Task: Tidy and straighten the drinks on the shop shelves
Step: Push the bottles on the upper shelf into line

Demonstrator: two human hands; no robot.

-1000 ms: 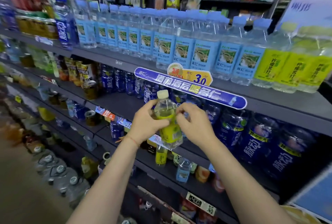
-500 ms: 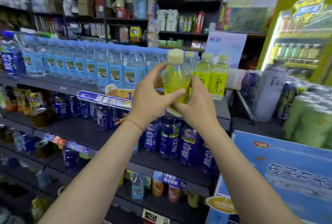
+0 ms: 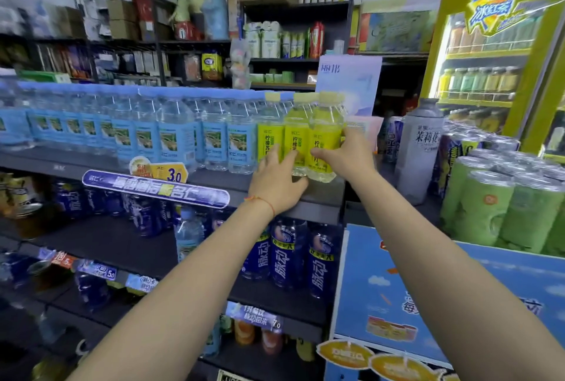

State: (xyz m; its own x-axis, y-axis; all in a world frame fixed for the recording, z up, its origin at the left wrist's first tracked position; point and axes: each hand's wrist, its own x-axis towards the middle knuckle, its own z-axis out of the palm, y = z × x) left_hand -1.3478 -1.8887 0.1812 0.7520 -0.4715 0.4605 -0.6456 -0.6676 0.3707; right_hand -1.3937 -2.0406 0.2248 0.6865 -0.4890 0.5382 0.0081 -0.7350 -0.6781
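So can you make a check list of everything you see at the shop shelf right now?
Surface: dark top shelf, right end.
Job's things: three yellow bottles upright, beside the blue water bottles.
Clutter: price tag on the shelf edge; green cans on the right.
Hands: left hand at the bottles' bases; right hand wraps the end bottle.
Cables: nothing seen.
Surroundings: lit drinks fridge, stacked boxes behind.

Clear glossy plastic bottles with yellow film labels [image 3: 324,139] stand on a matt dark grey metal shelf [image 3: 318,194]; beside them, clear plastic water bottles with smooth blue labels [image 3: 174,136]; shiny green shrink-wrapped cans [image 3: 486,206] rest on a printed blue cardboard box [image 3: 428,304]
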